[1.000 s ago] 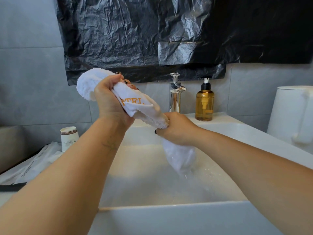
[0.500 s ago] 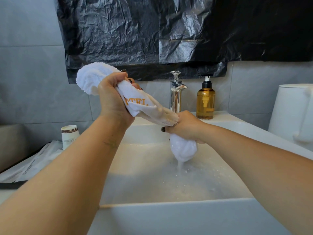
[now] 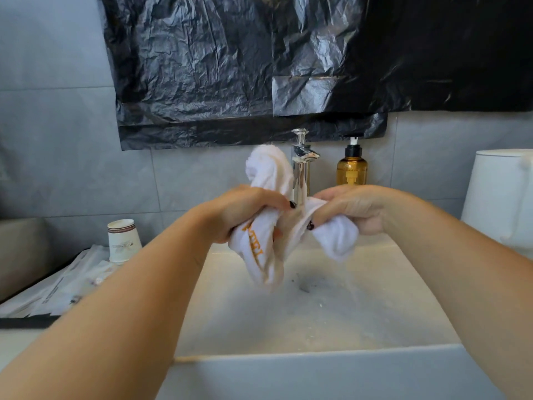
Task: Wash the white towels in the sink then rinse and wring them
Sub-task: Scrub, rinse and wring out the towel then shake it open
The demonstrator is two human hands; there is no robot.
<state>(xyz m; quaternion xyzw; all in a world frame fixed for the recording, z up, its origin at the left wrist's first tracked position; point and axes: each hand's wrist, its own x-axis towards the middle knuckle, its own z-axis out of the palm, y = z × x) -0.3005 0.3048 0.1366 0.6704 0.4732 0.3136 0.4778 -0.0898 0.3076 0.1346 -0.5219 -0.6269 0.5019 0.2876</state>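
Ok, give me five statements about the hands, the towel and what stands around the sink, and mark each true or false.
1. Both the left hand and the right hand grip the white towel. True.
2. The towel lies flat in the bottom of the sink. False: it is held bunched up above the basin.
3. An amber pump bottle stands to the right of the tap. True.
4. The paper cup stands to the right of the sink. False: it stands to the left, beside plastic packets.
5. The towel carries orange lettering. True.
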